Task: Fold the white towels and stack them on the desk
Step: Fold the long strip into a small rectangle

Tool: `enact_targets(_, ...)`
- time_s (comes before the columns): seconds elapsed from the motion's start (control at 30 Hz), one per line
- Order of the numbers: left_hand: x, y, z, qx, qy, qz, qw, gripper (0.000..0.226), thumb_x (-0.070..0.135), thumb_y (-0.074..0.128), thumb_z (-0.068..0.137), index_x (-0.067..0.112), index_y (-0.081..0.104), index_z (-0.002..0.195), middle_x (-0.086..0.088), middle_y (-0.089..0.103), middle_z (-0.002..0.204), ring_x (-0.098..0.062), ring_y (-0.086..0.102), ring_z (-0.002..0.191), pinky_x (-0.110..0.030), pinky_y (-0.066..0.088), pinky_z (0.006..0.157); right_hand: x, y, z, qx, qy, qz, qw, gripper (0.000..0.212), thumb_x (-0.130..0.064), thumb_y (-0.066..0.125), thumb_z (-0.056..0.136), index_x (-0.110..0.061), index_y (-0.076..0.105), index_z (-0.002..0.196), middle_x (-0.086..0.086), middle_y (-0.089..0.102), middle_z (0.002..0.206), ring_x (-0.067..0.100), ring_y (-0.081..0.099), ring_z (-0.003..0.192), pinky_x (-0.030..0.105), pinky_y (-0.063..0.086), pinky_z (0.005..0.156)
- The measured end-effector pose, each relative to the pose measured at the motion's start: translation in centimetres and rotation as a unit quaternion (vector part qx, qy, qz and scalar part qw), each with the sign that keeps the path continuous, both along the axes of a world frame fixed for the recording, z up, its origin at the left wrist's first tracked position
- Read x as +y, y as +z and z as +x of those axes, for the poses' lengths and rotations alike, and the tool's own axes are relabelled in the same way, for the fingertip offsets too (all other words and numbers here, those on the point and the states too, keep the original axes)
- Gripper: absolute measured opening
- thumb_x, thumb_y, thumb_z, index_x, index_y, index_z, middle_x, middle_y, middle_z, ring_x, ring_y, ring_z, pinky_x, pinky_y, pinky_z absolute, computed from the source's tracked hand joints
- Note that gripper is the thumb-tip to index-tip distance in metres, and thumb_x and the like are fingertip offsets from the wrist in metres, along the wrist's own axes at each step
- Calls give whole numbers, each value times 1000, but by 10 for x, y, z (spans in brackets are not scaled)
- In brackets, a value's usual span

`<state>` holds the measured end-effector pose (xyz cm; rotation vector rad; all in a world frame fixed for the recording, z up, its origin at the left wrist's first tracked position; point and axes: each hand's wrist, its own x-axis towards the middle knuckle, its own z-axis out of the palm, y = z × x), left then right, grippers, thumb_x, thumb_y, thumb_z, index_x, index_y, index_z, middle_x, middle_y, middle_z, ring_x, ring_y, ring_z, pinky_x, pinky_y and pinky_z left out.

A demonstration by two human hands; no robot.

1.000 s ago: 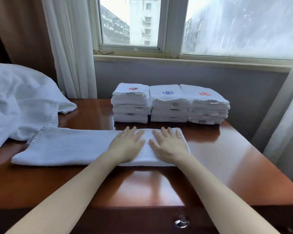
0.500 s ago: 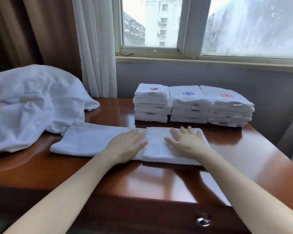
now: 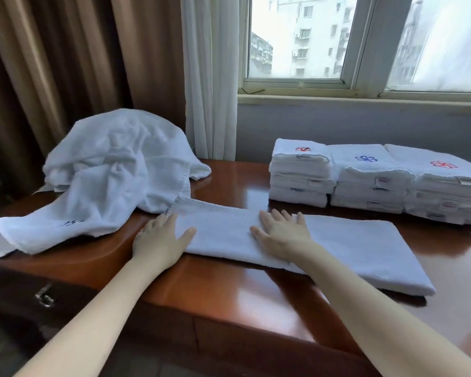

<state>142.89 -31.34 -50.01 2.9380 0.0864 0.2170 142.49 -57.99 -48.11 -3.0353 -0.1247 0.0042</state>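
Palms flat, gripping nothing: my left hand at the nine-o'clock end of the long white terry towel, right hand mid-strip. I'd fold towards three o'clock, edges square.

Both flat hands, left hand and right hand, on long folded towel.

A glossy reddish-brown wooden desk carries a long white towel folded into a flat strip, lying lengthwise near the front edge; behind the strip's right half, near but apart from it, three stacks of folded white towels stand side by side and touching, their top emblems red, blue and red from left to right. At the strip's left end, meeting its far corner, a crumpled heap of white towels sprawls over the wood.
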Motion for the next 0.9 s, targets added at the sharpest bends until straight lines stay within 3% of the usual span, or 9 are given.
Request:
enact_targets(0.17, -1, 17, 13, 22, 45, -17, 999, 83, 71, 51, 83, 24, 33, 149, -12, 46, 145, -36, 42, 131, -44, 37, 105, 4, -9, 2, -6, -10, -26, 1000, 64, -64, 17, 95, -32, 25, 150, 11, 23, 159, 32, 19, 145, 57, 4, 117)
enact_targets(0.37, 12, 40, 33, 125, 46, -93, 987, 116, 75, 72, 61, 13, 32, 151, -9, 48, 146, -28, 52, 126, -37, 44, 101, 3, -10, 1, -18, -8, -25, 999, 65, -64, 16, 96, -32, 23, 152, 11, 20, 161, 32, 17, 147, 56, 3, 117)
enact_targets(0.5, 17, 39, 37, 131, 33, -154, 979, 104, 65, 79, 66, 8, 42, 145, -10, 56, 137, -25, 56, 118, -31, 44, 95, 4, -11, -1, -25, -6, -29, 999, 64, -63, 17, 95, -31, 25, 150, 11, 25, 158, 32, 20, 145, 57, 6, 117)
enact_targets(0.57, 18, 37, 37, 127, 26, -230, 965, 95, 57, 84, 64, 7, 51, 138, -9, 62, 127, -23, 60, 112, -30, 46, 94, 3, -11, -2, -30, -9, -24, 999, 64, -63, 17, 95, -31, 26, 150, 10, 28, 156, 32, 22, 144, 57, 7, 116)
enact_targets(0.67, 8, 45, 27, 95, -15, -427, 899, 58, 32, 84, 74, 7, 63, 121, -3, 74, 99, -15, 70, 91, -22, 53, 74, 2, -11, -2, -40, -8, 8, 999, 67, -62, 21, 94, -31, 21, 153, 7, 28, 157, 28, 20, 146, 55, 3, 118)
enact_targets(0.73, -9, 61, 14, 85, -67, -524, 845, 41, 21, 78, 81, 8, 66, 117, -3, 76, 98, -12, 73, 85, -18, 55, 64, 0, -10, -3, -50, 1, 70, 996, 69, -60, 29, 93, -33, 17, 155, 2, 26, 160, 22, 16, 149, 50, 0, 121)
enact_targets(0.8, -32, 77, 4, 82, -116, -559, 817, 37, 14, 74, 84, 7, 64, 119, -10, 74, 108, -19, 72, 93, -24, 59, 71, -4, -4, -8, -51, 4, 193, 980, 65, -57, 38, 95, -34, 24, 154, -6, 30, 159, 15, 21, 147, 43, 5, 122)
enact_targets(0.83, -45, 85, 0, 86, -137, -561, 812, 37, 11, 72, 85, 5, 63, 121, -14, 72, 111, -23, 71, 98, -28, 59, 77, -7, 2, -10, -36, 0, 294, 955, 62, -55, 43, 96, -33, 31, 152, -8, 35, 156, 14, 27, 145, 39, 14, 121)
enact_targets(0.9, -72, 96, -8, 97, -172, -553, 809, 39, 8, 71, 86, 3, 60, 123, -18, 70, 113, -27, 69, 99, -31, 57, 81, -12, 17, -16, -1, -5, 509, 861, 53, -50, 47, 98, -21, 48, 143, 0, 48, 148, 19, 45, 136, 30, 37, 106)
